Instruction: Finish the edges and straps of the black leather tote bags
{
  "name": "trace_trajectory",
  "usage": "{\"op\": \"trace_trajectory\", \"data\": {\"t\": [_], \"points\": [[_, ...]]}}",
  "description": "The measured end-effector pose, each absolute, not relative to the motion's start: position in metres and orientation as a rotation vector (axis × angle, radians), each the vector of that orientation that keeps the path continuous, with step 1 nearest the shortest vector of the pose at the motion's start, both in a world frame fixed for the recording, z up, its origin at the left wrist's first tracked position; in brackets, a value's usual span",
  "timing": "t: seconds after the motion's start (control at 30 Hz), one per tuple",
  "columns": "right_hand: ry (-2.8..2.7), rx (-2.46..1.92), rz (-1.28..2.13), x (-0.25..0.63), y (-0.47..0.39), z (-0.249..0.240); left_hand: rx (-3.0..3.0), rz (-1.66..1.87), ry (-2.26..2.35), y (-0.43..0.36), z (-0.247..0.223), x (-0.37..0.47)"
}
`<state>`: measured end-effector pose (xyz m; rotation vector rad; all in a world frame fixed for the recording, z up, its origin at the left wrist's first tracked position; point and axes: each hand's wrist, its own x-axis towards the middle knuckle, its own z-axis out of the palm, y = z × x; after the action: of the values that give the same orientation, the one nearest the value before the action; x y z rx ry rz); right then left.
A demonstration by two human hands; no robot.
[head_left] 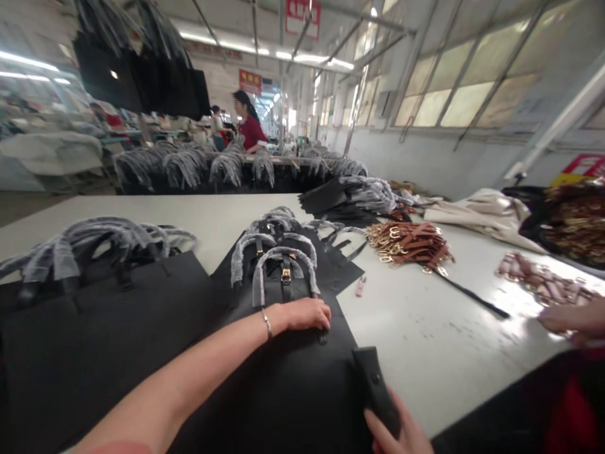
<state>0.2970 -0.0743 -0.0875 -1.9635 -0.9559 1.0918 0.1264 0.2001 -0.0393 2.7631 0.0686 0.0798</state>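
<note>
The left hand [305, 313] is laid flat, fingers spread, on the black bag [288, 353] in the middle of the white table [425, 340], pressing it down just below its gold buckle [286, 275]; nothing is gripped there. A black strap piece [375, 391] is pinched in the right hand [401, 435] at the bag's near right edge, fingers closed around it. By the look of it, the fitting of that strap to the bag is in hand, and lining its end up with the bag's side is what the next move would call for. Counted: two wrapped handles [283, 265] on this bag, one more stack of bags [94, 302] at left, one heap of brown straps [411, 243], and one co-worker's hand [571, 321] seen at the right edge.
</note>
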Motion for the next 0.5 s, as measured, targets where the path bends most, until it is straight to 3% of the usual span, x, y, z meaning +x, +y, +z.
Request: {"op": "trace_trajectory", "data": {"t": [0.3,0.5], "points": [[-0.971,-1.957,1.039,0.292,-0.073,-0.078,3.104,0.023,-0.256,0.181,-0.036,0.136],[-0.921,-1.938,1.018,0.289,-0.072,-0.079,3.237,0.084,-0.222,0.177,-0.043,0.134]]}}
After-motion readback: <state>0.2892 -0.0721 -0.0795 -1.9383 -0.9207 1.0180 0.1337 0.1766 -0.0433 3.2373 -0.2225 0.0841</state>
